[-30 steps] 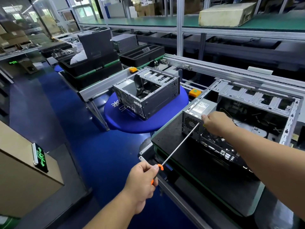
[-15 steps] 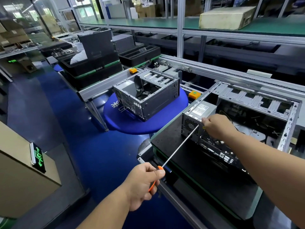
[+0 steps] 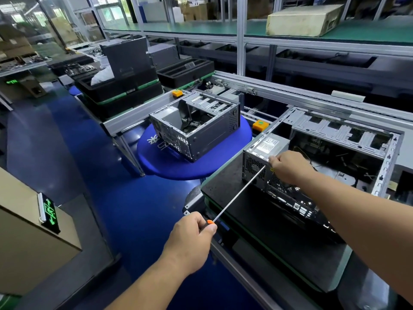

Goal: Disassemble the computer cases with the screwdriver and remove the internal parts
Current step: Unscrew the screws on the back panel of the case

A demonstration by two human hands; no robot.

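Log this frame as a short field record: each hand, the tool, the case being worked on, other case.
left hand: grips the screwdriver's orange handle
right hand: at the shaft tip, against the case's rear corner
screwdriver: long shaft, angled up to the rear panel
near case: open, on black mat, power supply inside
far case: open, on blue round table

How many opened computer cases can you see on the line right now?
2. The near case lies on the black pallet at right, with the right hand and the screwdriver at its rear corner. The far case sits on the blue round table. Others may be hidden among the trays behind.
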